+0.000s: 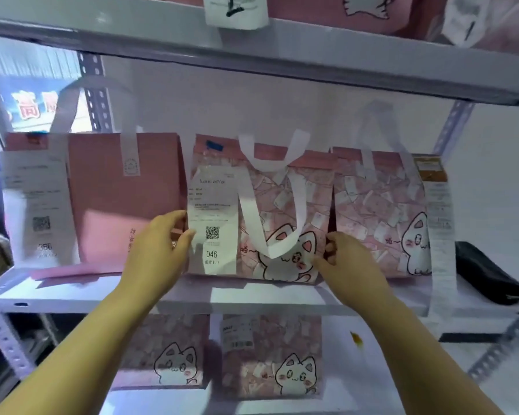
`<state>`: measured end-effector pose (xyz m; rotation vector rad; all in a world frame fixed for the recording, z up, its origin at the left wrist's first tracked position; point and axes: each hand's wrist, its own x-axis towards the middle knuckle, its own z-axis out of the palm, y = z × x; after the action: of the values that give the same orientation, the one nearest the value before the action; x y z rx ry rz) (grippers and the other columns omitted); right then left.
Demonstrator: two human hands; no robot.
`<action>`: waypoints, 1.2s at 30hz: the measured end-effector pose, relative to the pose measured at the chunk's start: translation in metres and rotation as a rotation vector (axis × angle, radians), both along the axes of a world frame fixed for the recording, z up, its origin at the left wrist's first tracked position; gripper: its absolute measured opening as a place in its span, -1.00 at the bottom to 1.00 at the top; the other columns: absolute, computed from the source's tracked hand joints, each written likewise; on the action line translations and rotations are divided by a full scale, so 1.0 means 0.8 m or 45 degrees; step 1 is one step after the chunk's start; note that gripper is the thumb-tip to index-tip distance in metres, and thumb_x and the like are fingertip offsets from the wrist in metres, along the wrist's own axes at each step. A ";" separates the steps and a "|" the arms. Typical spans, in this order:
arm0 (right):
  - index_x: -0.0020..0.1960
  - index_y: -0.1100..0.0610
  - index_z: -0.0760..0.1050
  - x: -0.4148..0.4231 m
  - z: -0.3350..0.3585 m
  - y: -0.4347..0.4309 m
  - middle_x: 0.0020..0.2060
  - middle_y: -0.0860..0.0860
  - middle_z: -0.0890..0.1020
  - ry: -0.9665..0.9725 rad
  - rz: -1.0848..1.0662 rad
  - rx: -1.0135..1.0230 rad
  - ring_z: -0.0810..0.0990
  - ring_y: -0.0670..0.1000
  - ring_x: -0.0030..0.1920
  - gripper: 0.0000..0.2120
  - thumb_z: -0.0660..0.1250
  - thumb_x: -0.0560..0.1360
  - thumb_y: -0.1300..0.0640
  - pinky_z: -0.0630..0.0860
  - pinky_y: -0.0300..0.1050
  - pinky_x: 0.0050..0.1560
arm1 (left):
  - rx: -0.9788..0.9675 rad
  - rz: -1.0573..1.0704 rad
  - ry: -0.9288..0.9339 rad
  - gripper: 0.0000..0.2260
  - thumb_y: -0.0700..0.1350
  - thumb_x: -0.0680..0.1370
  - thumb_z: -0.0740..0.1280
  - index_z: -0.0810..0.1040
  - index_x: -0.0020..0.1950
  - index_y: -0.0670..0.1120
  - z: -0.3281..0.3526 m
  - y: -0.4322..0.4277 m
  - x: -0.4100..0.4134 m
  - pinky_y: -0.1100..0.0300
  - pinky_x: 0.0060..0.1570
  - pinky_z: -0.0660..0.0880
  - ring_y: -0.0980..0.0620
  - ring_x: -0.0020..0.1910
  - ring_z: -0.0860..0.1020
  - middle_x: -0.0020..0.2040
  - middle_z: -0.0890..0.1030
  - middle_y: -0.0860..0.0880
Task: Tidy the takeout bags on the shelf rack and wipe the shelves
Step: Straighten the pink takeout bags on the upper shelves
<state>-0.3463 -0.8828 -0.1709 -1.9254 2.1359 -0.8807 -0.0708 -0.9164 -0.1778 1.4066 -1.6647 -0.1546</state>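
Observation:
Three pink takeout bags stand in a row on the middle shelf [270, 298]. The middle bag [282, 211] has a cat drawing, white handles and a receipt numbered 046. My left hand [159, 250] grips its left edge, thumb on the receipt. My right hand [346, 265] grips its lower right corner. A plain pink bag [126, 199] stands to the left with a long receipt. Another cat bag [381, 214] stands to the right, touching the middle one.
A black object [489, 274] lies on the shelf at the far right. Two more cat bags [270, 354] stand on the shelf below. The upper shelf [312, 55] carries a paper tag marked 2 and more pink bags. Perforated metal uprights frame the rack.

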 end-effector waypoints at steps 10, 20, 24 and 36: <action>0.02 0.04 0.44 -0.013 -0.004 -0.018 -0.14 0.00 0.53 -0.068 0.140 -0.070 0.60 0.02 -0.22 -0.79 0.36 0.47 -0.02 0.59 0.03 -0.19 | 0.017 0.082 0.004 -0.72 -0.21 0.55 0.27 0.52 0.25 -0.05 -0.008 -0.001 -0.006 0.19 -0.05 0.46 0.06 -0.07 0.55 0.05 0.61 0.00; 0.33 0.06 0.37 -0.015 0.003 -0.001 0.05 -0.01 0.55 -0.080 0.136 -0.109 0.55 0.03 0.01 -0.54 0.32 0.49 -0.06 0.53 0.03 0.04 | 0.017 0.125 0.003 -0.70 -0.15 0.55 0.29 0.48 0.29 -0.09 -0.001 0.016 -0.009 0.12 0.01 0.49 0.05 0.01 0.53 0.16 0.56 -0.05; 0.31 0.04 0.40 -0.021 0.011 0.018 0.11 -0.06 0.54 -0.169 0.095 -0.174 0.54 -0.01 0.04 -0.57 0.34 0.49 -0.06 0.51 0.00 0.07 | -0.056 0.085 -0.016 -0.75 -0.13 0.53 0.31 0.52 0.20 -0.12 0.007 0.033 -0.015 0.20 -0.11 0.45 0.08 -0.07 0.51 0.11 0.53 -0.07; 0.13 0.03 0.50 -0.091 -0.004 0.091 -0.07 -0.11 0.60 -0.215 -0.184 -0.121 0.55 -0.08 -0.04 -0.74 0.35 0.48 -0.03 0.49 -0.12 -0.03 | 0.004 -0.287 -0.176 -0.86 -0.07 0.52 0.33 0.59 0.05 -0.05 0.008 0.062 -0.085 0.45 -0.24 0.39 0.27 -0.17 0.52 -0.09 0.55 0.10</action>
<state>-0.4192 -0.8101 -0.1738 -1.6852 2.1899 -1.1465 -0.1388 -0.8672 -0.1714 1.2528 -1.9366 -0.1913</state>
